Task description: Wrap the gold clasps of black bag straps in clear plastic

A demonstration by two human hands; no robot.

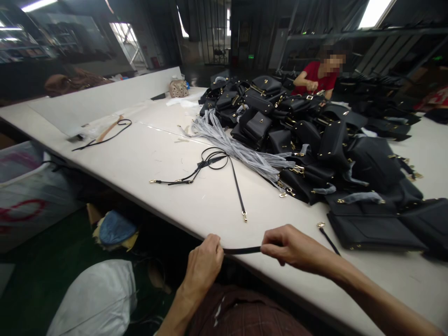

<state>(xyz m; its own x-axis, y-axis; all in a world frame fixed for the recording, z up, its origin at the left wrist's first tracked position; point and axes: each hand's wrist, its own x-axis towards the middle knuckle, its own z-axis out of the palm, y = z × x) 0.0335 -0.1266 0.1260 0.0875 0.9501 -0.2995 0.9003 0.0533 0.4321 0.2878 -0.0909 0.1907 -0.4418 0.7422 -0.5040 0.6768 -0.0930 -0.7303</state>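
A black strap (242,250) between two hands, at the near edge of the table (196,205)

We see the left hand (206,259) with fingers closed on one part of the strap, and the right hand (287,245) pinching it farther along. The piece between them looks nearly straight and lies along the near table edge.

What could go wrong, in our judgement: if one pinch becomes loose, the strap may slip down over this edge toward the floor. Rubbing on the edge could also mark it. Near the right forearm lies a strap end with a gold clasp (321,225); we cannot tell if it belongs to the held strap. A sleeveless arm sweeping there might catch it, or bump the nearest black bag (376,226).

For moving, we find the most open room on the left part of the table top. Straight ahead, a looped strap (211,161) takes some place, and behind it the bundle of wrapped straps (241,147) meets the bag pile (261,123). The right side is tighter.
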